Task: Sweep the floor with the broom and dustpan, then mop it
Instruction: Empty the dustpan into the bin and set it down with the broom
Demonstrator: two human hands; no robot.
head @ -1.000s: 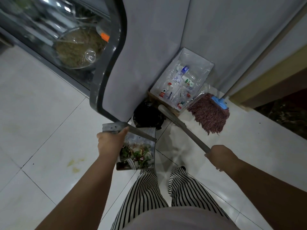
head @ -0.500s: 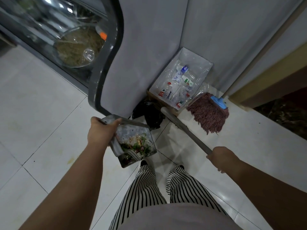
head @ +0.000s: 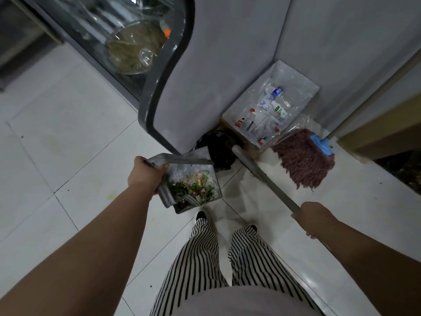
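You can read no text here: the labels on the bottles [head: 277,103] in the plastic-lined box [head: 305,84] are too small and blurred to make out.

Left hand [head: 145,175] gripping, right hand [head: 313,218] gripping (arms extended).

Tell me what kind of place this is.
Likely a small eatery or food shop: a glass display case holding a covered bowl of food, a lined box of empty bottles, and a mop on the white tiled floor.
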